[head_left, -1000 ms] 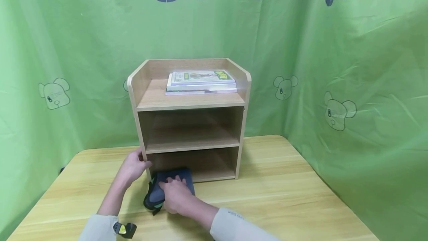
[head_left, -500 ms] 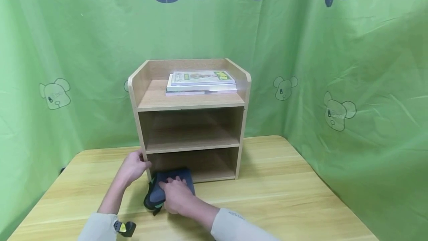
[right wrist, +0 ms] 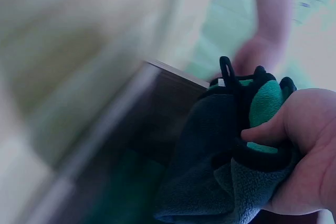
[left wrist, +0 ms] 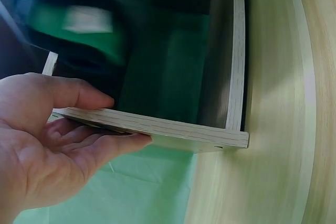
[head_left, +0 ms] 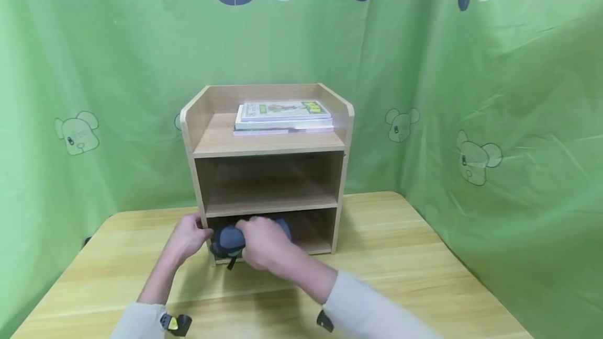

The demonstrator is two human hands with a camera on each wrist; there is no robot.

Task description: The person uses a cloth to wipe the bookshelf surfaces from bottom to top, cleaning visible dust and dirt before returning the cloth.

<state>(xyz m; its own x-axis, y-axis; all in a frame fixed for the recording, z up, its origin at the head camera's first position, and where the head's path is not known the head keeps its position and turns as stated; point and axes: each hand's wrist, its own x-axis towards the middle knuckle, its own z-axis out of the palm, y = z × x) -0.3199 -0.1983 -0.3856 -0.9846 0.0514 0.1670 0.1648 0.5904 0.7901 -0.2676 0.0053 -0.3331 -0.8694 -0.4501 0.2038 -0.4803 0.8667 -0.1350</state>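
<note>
My left hand (head_left: 186, 238) grips the left side panel of a small wooden shelf (head_left: 273, 210). In the left wrist view its thumb lies inside the panel (left wrist: 184, 129) and its fingers lie along the outside. My right hand (head_left: 264, 245) holds a folded dark blue towel (head_left: 231, 237) at the mouth of the bottom compartment. The right wrist view shows the towel's fleecy folds (right wrist: 210, 140), with green layers, black edging and a hanging loop. The thumb presses on the folded edge; the other fingers are mostly hidden.
Several books (head_left: 284, 116) lie stacked on the shelf's top level. A middle board (head_left: 273, 207) divides the two lower compartments. The shelf stands on a wood-grain table (head_left: 400, 276), with a green printed curtain (head_left: 141, 41) behind and at the sides.
My right hand has gone from lying on the towel to gripping it, and has raised it from the table to the bottom compartment. My left hand keeps its place on the panel.
</note>
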